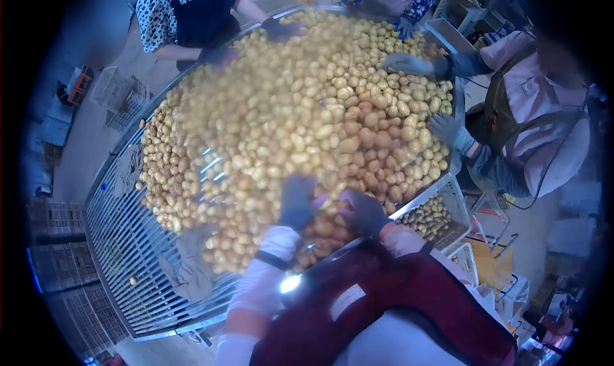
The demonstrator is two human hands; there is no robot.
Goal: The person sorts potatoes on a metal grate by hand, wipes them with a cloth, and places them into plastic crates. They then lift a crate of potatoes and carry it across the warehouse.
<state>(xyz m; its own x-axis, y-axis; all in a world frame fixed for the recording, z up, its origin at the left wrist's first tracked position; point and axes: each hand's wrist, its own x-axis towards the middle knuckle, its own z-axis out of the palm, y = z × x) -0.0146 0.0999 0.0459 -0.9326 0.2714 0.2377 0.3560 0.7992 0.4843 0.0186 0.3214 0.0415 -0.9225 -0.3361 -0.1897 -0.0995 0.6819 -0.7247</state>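
A large heap of potatoes (300,136) covers much of a slatted metal table (128,264). My left hand (297,203), in a grey glove with pinkish fingertips, lies on the near part of the heap with its fingers curled inward. Close to its right, my right hand (364,212) wears a similar glove, and its fingers are bent toward the left one. Potatoes lie directly under and around both hands. Haze blurs the view, and whatever the curled fingers enclose is hidden. Browner potatoes (371,136) form a patch beyond my right hand.
A crumpled grey cloth (190,267) lies on the slats at left. Below the table's right edge stands a crate of small potatoes (427,219). Across the table and at right, people with gloved hands (409,63) reach into the heap. Stacked crates (80,270) stand at far left.
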